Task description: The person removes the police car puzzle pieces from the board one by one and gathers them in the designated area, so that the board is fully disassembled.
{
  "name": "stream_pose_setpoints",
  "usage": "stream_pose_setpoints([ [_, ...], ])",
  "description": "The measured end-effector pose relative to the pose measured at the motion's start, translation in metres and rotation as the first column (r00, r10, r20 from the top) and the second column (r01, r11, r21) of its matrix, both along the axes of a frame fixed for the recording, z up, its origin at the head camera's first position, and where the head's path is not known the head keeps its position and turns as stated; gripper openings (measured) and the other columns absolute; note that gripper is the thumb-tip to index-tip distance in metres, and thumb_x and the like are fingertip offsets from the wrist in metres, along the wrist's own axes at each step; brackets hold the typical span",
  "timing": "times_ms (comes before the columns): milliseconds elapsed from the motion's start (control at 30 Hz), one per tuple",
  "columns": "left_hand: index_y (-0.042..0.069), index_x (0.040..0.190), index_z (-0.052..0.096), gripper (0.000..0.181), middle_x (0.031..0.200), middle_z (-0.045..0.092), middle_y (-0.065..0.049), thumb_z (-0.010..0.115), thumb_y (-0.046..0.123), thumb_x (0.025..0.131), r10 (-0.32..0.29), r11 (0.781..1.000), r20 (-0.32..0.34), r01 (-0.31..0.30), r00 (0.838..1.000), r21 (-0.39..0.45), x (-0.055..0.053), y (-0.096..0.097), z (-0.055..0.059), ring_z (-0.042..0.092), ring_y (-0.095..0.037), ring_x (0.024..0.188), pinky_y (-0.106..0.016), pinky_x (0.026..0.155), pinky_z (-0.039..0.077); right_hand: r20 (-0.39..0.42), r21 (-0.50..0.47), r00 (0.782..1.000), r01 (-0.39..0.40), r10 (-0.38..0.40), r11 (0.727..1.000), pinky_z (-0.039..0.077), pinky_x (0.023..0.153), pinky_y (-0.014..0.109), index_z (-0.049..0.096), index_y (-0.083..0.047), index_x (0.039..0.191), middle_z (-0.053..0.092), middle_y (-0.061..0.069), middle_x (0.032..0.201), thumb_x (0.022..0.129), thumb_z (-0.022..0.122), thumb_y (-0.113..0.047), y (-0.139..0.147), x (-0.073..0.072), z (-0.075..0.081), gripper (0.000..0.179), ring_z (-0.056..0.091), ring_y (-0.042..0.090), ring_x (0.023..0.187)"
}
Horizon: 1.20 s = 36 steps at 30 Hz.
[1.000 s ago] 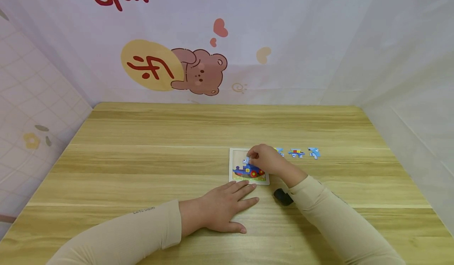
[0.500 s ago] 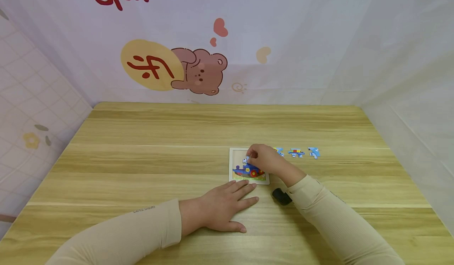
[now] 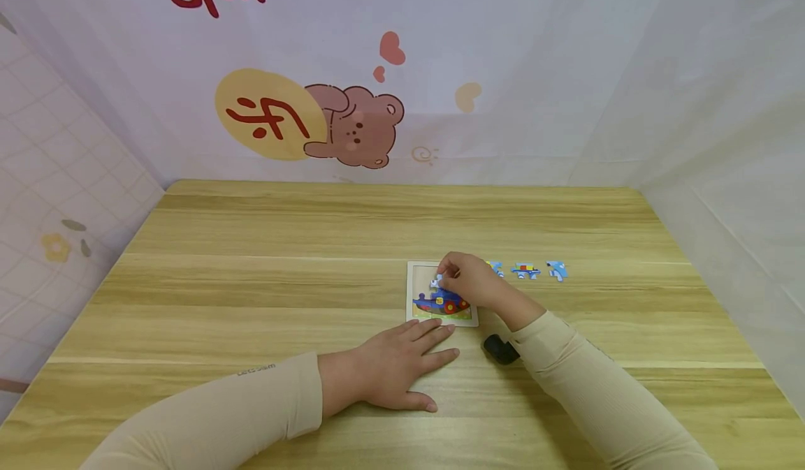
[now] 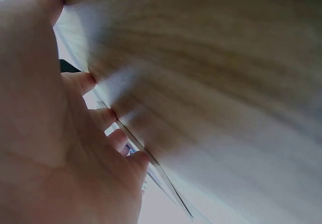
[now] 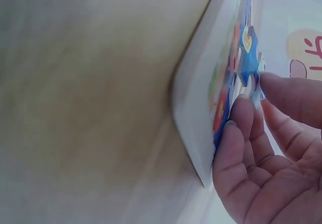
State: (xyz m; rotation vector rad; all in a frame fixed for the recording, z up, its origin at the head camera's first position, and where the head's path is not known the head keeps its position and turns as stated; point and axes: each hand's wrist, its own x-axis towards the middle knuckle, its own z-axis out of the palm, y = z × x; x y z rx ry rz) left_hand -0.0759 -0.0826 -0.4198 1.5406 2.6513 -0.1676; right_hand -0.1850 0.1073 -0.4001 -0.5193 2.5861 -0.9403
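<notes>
My right hand pinches a small light-blue and white jigsaw piece between thumb and fingers, over the upper middle of a white-rimmed puzzle board. Fitted pieces in the board's lower part show a dark-blue vehicle with red and yellow round parts. Bare beige backing shows at upper left, while the hand covers the upper right. My left hand lies palm down on the table with fingers spread, its fingertips at the board's near edge. In the right wrist view, the fingers curl close against the board's face.
Three loose jigsaw pieces lie in a row right of the board: one partly behind the right hand, a multicoloured piece and a blue piece. A black object sits beside the right wrist. A printed cloth hangs behind the table.
My right hand shifts very slightly away from me, and the pinched piece turns a little in its fingers. The left hand, board and loose pieces stay in place.
</notes>
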Motion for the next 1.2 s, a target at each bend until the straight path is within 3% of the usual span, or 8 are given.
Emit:
stream_pose_setpoints([
  [433,0.023,0.152,0.031,0.075,0.159,0.023,-0.006,0.035,0.068,0.093,0.001,1.000,0.017,-0.001,1.000,-0.010,-0.001,0.000,-0.001,0.022,-0.024,0.145,-0.039,0.113,0.029,0.108,-0.158,0.994,0.023,-0.005,0.987,0.050,0.071,0.029,0.060,-0.002,0.100,0.057,0.007,0.090,0.093,0.061,-0.004,0.004,0.000,0.004,0.008,0.058,0.020,0.085],
  [867,0.023,0.153,0.030,0.075,0.160,0.021,-0.006,0.033,0.068,0.093,0.008,1.000,0.039,-0.007,0.999,-0.020,-0.002,0.000,0.000,0.021,-0.025,0.146,-0.039,0.113,0.028,0.070,-0.219,0.997,0.056,-0.042,0.974,0.052,0.076,0.033,0.059,-0.001,0.105,0.060,0.008,0.092,0.094,0.060,-0.006,0.014,-0.001,0.012,0.013,0.062,0.021,0.087],
  [1200,0.023,0.153,0.029,0.075,0.160,0.022,-0.006,0.033,0.069,0.093,0.012,1.000,0.040,-0.011,0.999,-0.019,-0.002,0.000,-0.001,0.021,-0.025,0.145,-0.039,0.114,0.028,0.016,-0.247,0.998,0.067,-0.065,0.967,0.048,0.078,0.031,0.060,0.001,0.105,0.060,0.010,0.092,0.095,0.059,-0.006,0.038,-0.002,0.020,0.013,0.059,0.020,0.085],
])
